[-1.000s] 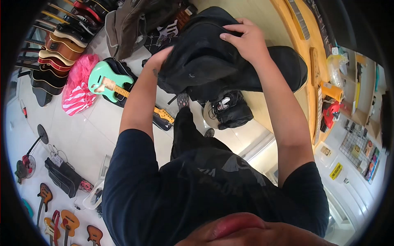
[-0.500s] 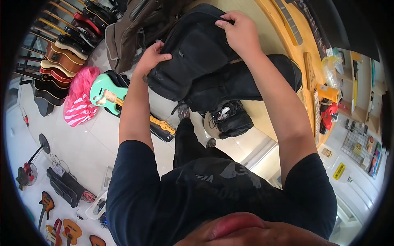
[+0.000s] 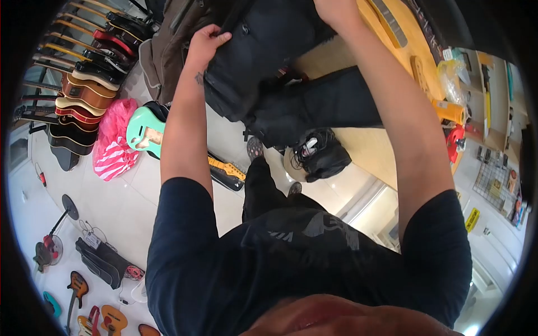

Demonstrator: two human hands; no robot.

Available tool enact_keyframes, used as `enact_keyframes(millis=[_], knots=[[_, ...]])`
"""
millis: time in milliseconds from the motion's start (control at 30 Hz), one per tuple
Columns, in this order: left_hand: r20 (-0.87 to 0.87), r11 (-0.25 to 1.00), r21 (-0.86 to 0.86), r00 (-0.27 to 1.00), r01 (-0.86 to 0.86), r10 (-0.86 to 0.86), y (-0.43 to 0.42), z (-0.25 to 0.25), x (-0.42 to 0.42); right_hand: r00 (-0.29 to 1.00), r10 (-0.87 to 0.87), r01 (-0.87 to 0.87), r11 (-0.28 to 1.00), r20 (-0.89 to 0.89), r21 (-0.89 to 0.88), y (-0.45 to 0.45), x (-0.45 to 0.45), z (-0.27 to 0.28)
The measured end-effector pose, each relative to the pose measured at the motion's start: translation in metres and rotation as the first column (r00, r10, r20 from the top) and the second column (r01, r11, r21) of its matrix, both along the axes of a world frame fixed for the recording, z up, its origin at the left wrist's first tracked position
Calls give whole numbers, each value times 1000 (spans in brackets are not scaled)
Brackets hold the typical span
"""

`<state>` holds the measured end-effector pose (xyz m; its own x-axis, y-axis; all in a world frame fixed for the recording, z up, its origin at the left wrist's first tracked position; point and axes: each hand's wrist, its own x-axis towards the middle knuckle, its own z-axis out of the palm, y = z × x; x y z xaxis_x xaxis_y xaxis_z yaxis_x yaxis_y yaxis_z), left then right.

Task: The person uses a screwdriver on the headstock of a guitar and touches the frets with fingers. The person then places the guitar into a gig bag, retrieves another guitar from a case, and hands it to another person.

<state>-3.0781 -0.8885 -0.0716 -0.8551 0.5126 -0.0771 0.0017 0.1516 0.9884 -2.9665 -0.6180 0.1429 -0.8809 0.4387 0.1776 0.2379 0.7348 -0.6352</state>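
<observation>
A black soft bag (image 3: 263, 50) with a front pocket is held up before me, its top cut off by the frame's upper edge. My left hand (image 3: 206, 43) is closed on its left side, thumb on the front, other fingers partly hidden. At the upper right, my right hand (image 3: 336, 12) grips the other side; its fingertips are out of view. Just below the raised bag lies a long black gig bag (image 3: 342, 101) on the wooden bench. Whether the two are joined I cannot tell.
A brown gig bag (image 3: 168, 56) stands at left. A mint-green electric guitar (image 3: 147, 130) rests on the floor beside a pink plastic bag (image 3: 115, 143). A row of guitars (image 3: 84, 87) lines the far left. A black pouch with cables (image 3: 325, 159) sits near my feet.
Both hands have moved up and away from me, lifting the black bag with them. The gap between it and the long gig bag has widened, showing more of the bench.
</observation>
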Motion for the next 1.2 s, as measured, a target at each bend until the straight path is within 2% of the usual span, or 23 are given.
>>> enact_keyframes(millis=[167, 200, 267, 333, 367, 400, 433, 467, 567, 600, 633, 700, 733, 767, 833, 867, 900, 933, 1000, 1067, 1100, 1133, 1200], knots=[[14, 995, -53, 996, -82, 83, 44, -25, -16, 976, -71, 27, 977, 205, 211, 32, -27, -10], [-62, 988, -118, 993, -104, 98, 49, -32, -20, 972, -19, -60, 943, 233, 326, 32, -29, -11], [-179, 965, -224, 979, -135, 95, 59, -47, -25, 924, -57, -52, 961, 379, 271, 17, -23, 7], [-135, 913, -369, 982, -173, 131, 64, -52, -30, 983, 41, -96, 945, 178, 313, 8, 1, 18], [-248, 914, -354, 962, -201, 116, 63, -92, -48, 989, 73, -107, 953, 128, 284, -3, 28, 31], [-72, 932, -312, 983, -183, 169, 65, -83, -42, 992, 102, -119, 960, 77, 254, -8, 52, 41], [-108, 934, -319, 986, -159, 131, 61, -70, -34, 987, 7, -97, 830, 163, 549, 5, 79, 5], [-168, 936, -341, 985, -85, 28, 55, -71, -37, 960, 256, -217, 938, -116, 270, -10, 128, 33], [-131, 951, -281, 987, -131, 97, 34, -64, -2, 966, 222, -210, 973, -133, 98, -21, 258, 14], [-61, 953, -224, 979, -203, 194, 28, -47, 25, 997, -16, 5, 989, -71, -145, -29, 302, -3], [48, 938, -131, 942, -322, 331, 20, -55, 46, 962, -272, 268, 941, 8, -208, -33, 338, -28], [-330, 874, -196, 869, -444, 368, 15, -52, 105, 728, -686, 644, 688, -7, -334, -21, 371, -80], [-247, 917, -146, 911, -372, 330, 28, -30, 144, 542, -840, 773, 492, 14, -401, -16, 385, -101], [-172, 974, -32, 961, -225, 216, 50, 11, 188, 594, -802, 733, 574, -69, -364, -9, 388, -124], [-78, 992, 49, 991, 114, -110, 102, 97, 256, 701, -693, 614, 468, 168, -635, -20, 371, -104], [-214, 960, 91, 947, 265, -241, 123, 119, 275, 764, -635, 582, 603, 113, -545, -32, 360, -109], [-534, 920, 70, 794, 385, -291, 144, 147, 281, 788, -614, 528, 645, 36, -552, -53, 349, -112], [-600, 916, -11, 730, 402, -327, 157, 180, 293, 799, -588, 591, 729, 126, -345, -75, 341, -100], [-692, 906, -165, 608, 390, -388, 179, 226, 304, 911, -360, 308, 918, -201, -251, -102, 338, -88], [-701, 844, -437, 470, 312, -537, 184, 225, 289, 900, -415, 348, 866, -129, -359, -108, 347, -109], [-529, 836, -378, 648, 398, -548, 181, 231, 287, 897, -431, 359, 839, -96, -409, -104, 346, -111], [-560, 837, -407, 624, 367, -546, 175, 232, 285, 866, -484, 418, 564, 126, -712, -94, 349, -111], [-517, 805, -419, 619, 420, -592, 161, 237, 286, 781, -616, 332, 544, -99, -771, -56, 353, -183]])
